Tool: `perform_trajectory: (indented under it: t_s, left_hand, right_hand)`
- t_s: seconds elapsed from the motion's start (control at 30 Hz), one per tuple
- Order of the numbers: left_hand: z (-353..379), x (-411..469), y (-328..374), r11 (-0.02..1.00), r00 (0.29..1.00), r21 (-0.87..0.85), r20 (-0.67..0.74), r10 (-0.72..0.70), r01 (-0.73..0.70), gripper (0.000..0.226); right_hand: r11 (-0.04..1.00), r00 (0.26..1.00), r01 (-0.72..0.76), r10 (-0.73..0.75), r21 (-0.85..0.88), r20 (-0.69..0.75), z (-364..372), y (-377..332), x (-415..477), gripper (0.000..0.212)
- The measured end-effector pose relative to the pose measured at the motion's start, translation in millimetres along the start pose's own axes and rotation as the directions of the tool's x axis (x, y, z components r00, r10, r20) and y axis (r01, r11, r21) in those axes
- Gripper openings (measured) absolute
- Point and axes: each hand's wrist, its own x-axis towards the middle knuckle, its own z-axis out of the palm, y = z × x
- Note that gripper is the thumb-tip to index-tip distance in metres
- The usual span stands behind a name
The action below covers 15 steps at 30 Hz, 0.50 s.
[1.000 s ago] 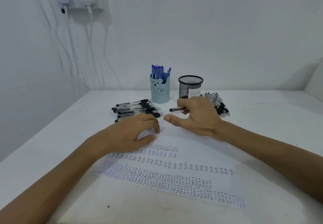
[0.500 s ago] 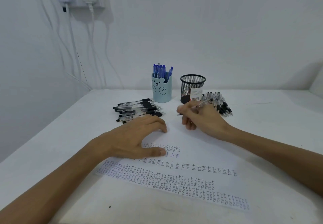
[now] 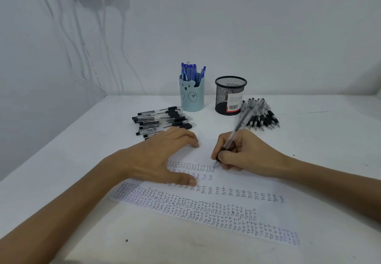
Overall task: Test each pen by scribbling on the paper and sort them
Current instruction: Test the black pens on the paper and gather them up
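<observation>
On paper [image 3: 237,183]: clear pen [image 3: 234,134], black grip, tilted.

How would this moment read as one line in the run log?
step: pen test | right hand: grips pen, tip at paper | left hand: presses paper

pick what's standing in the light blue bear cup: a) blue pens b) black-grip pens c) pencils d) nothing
a: blue pens stand upright in the bear cup, while the black-grip pens lie in piles on the table, apart from the pen gripped in the right hand.
</observation>
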Motion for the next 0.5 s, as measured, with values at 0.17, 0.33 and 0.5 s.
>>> perform_trajectory:
  t_s: [0.17,0.33,0.5]
  left_hand:
    - [-1.0,-0.2,0.4,1.0,1.0,0.007,0.014,0.002,-0.002,0.082]
    - [-1.5,-0.4,1.3,1.0,1.0,0.012,0.03,-0.001,0.001,0.081]
    - [-2.4,-0.9,2.3,1.0,1.0,0.013,0.027,0.001,-0.001,0.08]
  right_hand:
    - [0.999,0.998,0.051,-0.051,0.009,-0.041,2.6,2.5,-3.7,0.013]
    - [0.997,0.998,0.068,-0.069,-0.02,-0.015,4.0,2.4,-3.1,0.017]
    - [0.999,0.999,0.05,-0.05,-0.017,0.006,2.5,4.1,-1.1,0.017]
